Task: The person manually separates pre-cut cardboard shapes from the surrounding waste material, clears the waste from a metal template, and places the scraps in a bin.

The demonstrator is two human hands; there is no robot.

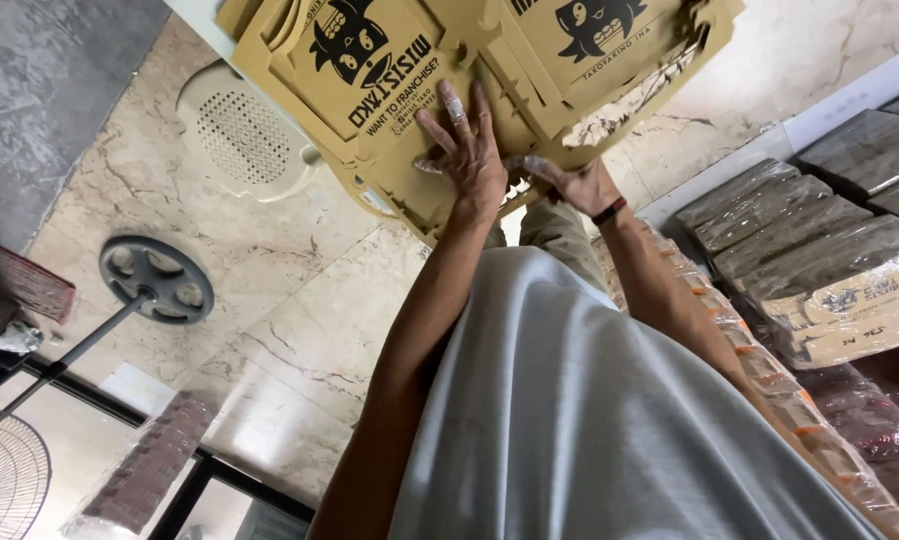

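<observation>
A stack of flat brown die-cut cardboard box blanks [400,60], printed with black cartoon figures, lies ahead of me at the top of the view. My left hand [467,155] rests palm-down on the near blank with its fingers spread; one finger has a pale wrap or smear on it. My right hand [577,185], with a dark band with a red edge at the wrist, curls its fingers around the near edge of the stack beside the left hand. My grey shirt [590,430] fills the bottom of the view.
A white perforated plastic seat [240,135] sits left of the blanks on the marble floor [300,300]. A standing fan's base [156,278] and head [5,485] are at the left. Plastic-wrapped bundles of cardboard [820,250] and a long wrapped row [790,400] lie at the right.
</observation>
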